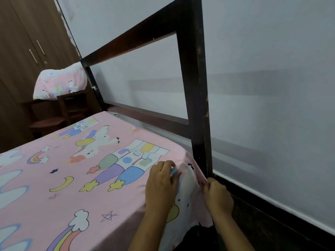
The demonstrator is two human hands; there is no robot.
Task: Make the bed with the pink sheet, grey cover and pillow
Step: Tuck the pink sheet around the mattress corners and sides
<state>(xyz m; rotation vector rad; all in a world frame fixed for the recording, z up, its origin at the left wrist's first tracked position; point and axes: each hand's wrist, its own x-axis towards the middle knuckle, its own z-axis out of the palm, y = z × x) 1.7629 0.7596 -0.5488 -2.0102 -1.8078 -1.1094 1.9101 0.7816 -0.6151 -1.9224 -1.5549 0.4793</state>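
The pink sheet (59, 171), printed with unicorns, rainbows and stars, lies spread over the mattress. At the bed's near right corner, my left hand (162, 185) grips a fold of the sheet on top of the mattress. My right hand (218, 196) pinches the sheet's hanging edge beside the dark bedpost (197, 105). A pillow (60, 82) in matching pink fabric rests on a small wooden table at the far left. No grey cover is in view.
The dark wooden headboard frame (137, 31) stands against a pale grey wall (272, 87). A brown wardrobe (23, 42) fills the left side. A wooden stool or shelf (49, 122) sits below the pillow, close to the bed's far corner.
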